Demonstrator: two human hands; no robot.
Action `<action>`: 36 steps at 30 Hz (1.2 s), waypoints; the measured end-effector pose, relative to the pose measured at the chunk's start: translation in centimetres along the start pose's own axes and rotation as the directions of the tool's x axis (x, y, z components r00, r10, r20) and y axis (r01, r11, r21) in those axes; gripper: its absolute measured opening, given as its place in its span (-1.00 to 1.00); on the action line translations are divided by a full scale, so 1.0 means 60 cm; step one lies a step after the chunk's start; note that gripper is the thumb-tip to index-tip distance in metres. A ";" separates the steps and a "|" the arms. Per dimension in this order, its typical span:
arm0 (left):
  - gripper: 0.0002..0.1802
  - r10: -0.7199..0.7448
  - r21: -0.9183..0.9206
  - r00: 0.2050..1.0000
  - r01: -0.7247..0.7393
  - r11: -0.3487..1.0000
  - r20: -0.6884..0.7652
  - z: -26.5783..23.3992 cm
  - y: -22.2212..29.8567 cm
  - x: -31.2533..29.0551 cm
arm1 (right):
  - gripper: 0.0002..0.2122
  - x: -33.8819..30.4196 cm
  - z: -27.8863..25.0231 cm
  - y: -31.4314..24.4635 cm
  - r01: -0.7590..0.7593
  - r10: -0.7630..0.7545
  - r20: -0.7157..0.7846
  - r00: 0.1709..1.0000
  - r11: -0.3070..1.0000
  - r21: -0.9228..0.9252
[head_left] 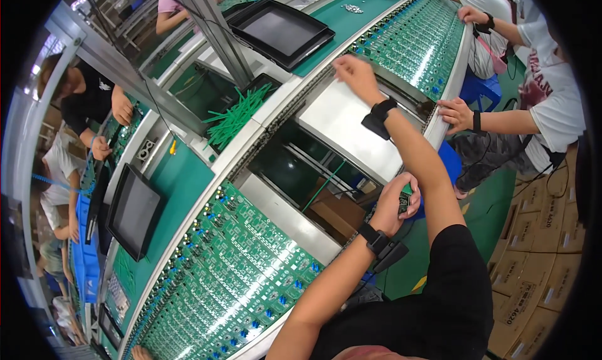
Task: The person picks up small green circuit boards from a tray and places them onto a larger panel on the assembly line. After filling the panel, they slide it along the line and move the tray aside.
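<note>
My left hand [392,204], strapped with a black wrist device, curls around a small green circuit board piece [404,200]; the fingers partly hide it. My right hand [357,76], also with a black wrist device, stretches across the line to the far rail. It hovers over the corner of a white plate [335,118], beside the upper green circuit board panel [417,43]. Its fingers are bent and slightly blurred, and whether they pinch anything is unclear. A long lower circuit board panel [232,266] with blue and black parts lies on the conveyor to the left.
Between the panels is an open gap with a cardboard box [338,209] below. Green strips [241,118] pile beyond the rail, near black trays [282,32]. A co-worker's hand [456,114] rests at the right rail. Cartons [533,259] stand at lower right.
</note>
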State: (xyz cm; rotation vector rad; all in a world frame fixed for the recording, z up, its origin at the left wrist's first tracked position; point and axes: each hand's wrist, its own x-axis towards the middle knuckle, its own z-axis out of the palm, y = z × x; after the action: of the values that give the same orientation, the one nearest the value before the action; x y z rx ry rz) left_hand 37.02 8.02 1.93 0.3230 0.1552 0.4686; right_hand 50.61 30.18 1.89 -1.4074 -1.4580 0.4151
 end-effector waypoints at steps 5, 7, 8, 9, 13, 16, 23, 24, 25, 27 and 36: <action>-0.70 -0.004 0.021 1.000 0.004 1.000 -0.018 -0.001 -0.003 -0.009 | -0.90 -0.062 0.065 -0.015 0.466 -0.437 0.167 0.884 0.799 -0.379; -0.70 -0.002 0.031 0.999 0.003 1.000 -0.033 0.001 -0.003 -0.008 | -0.91 -0.081 0.080 -0.019 0.510 -0.438 0.295 0.849 0.825 -0.245; -0.70 0.000 0.035 0.999 0.001 0.999 -0.036 0.004 -0.003 -0.010 | -0.91 -0.080 0.080 -0.019 0.511 -0.444 0.286 0.850 0.827 -0.236; -0.70 0.001 0.040 0.999 0.001 0.999 -0.040 0.005 -0.003 -0.011 | -0.91 -0.080 0.079 -0.018 0.500 -0.413 0.325 0.851 0.826 -0.261; -0.70 0.027 0.081 0.980 -0.011 0.997 -0.198 0.015 0.003 -0.042 | -0.92 -0.076 0.082 -0.014 0.479 -0.365 0.365 0.857 0.826 -0.298; -0.71 0.073 0.150 0.953 -0.030 0.988 -0.295 0.035 0.002 -0.081 | -0.92 -0.067 0.064 -0.001 0.489 -0.404 0.306 0.862 0.822 -0.292; -0.73 0.275 0.015 0.840 -0.304 0.953 -0.467 0.024 0.058 -0.241 | -0.85 -0.136 0.077 -0.161 0.842 -0.772 0.379 0.511 0.538 -0.040; -0.73 0.316 0.015 0.821 -0.352 0.936 -0.475 0.021 0.058 -0.259 | -0.85 -0.158 0.068 -0.181 0.902 -0.846 0.360 0.394 0.431 0.028; -0.73 0.312 0.028 0.823 -0.340 0.940 -0.474 0.020 0.058 -0.273 | -0.84 -0.178 0.063 -0.200 0.945 -0.904 0.332 0.268 0.313 0.091; -0.69 0.321 0.000 0.785 -0.378 0.926 -0.530 0.017 0.053 -0.294 | -0.76 -0.220 0.053 -0.219 0.961 -0.945 0.299 0.133 0.197 0.195; -0.64 0.302 0.033 0.703 -0.369 0.929 -0.644 -0.001 0.053 -0.275 | -0.74 -0.271 0.066 -0.230 0.898 -0.989 0.121 0.082 0.126 0.422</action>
State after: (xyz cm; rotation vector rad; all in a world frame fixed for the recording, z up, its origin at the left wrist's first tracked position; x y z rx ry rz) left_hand 21.16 3.03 4.18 0.0747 0.7559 0.9467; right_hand 36.66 13.81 4.59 0.1575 -2.2295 -0.0573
